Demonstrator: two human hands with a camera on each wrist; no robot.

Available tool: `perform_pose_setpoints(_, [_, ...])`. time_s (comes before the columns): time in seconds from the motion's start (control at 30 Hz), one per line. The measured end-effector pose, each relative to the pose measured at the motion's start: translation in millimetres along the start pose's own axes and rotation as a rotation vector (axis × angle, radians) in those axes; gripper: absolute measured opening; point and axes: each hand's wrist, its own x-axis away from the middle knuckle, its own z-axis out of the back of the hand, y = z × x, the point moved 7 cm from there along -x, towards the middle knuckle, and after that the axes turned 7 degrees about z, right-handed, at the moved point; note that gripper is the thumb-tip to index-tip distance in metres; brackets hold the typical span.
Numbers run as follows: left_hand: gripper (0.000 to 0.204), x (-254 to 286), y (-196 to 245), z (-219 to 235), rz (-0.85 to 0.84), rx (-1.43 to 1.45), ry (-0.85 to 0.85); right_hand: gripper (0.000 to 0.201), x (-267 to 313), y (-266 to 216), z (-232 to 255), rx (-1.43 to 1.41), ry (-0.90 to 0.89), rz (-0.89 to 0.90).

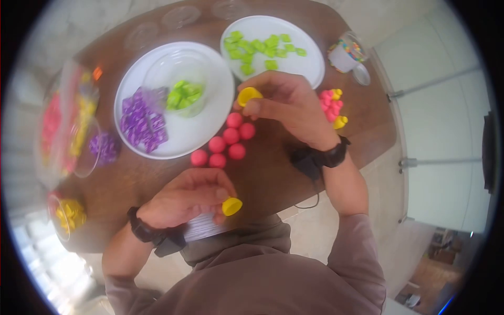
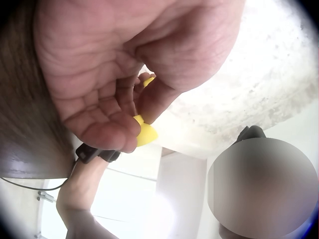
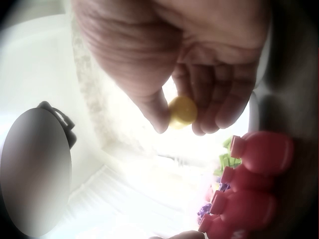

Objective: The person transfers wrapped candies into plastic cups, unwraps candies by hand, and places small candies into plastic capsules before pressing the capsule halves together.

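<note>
My left hand [image 1: 191, 193], low in front of my body, pinches a small yellow cup-shaped half shell [image 1: 231, 206] between thumb and fingertips. A second yellow half shell [image 1: 249, 96] is pinched by my right hand [image 1: 289, 107], held higher and farther forward, its hollow side showing in the head view. In the right wrist view that piece shows a rounded yellow side. Between the hands, several pink round-bodied little bottles [image 1: 231, 136] stand grouped on the brown table [image 1: 268, 173]; their short necks show in the right wrist view.
A white plate [image 1: 215, 131] carries purple wrapped packets [image 1: 142, 123] and a clear tub [image 1: 197, 107] of green packets. Another white plate [image 1: 310, 68] holds more green packets. Pink and yellow pieces [image 1: 332, 106] cluster at right near a lidded jar [image 1: 344, 55]. Filled plastic bags [image 1: 68, 126] stand left.
</note>
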Motion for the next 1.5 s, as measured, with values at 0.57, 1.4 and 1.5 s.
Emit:
perform_pose_setpoints(0.57, [0.015, -2.1, -0.6, 1.9, 0.007, -0.010, 0.046, 0.021, 6.9, -46.8, 69.4, 0.033, 0.331, 0.276])
perform_pose_setpoints(1.4, [0.017, -0.7, 3.3, -5.4, -0.036, -0.162, 0.109, 0.031, -2.5, -184.2, 237.0, 1.849, 0.149, -0.018])
perform_pose_setpoints(1.5, [0.017, -1.1, 1.7, -0.8, -0.041, -0.180, 0.115, 0.025, -6.5, -181.5, 186.3, 1.687, 0.266, 0.097])
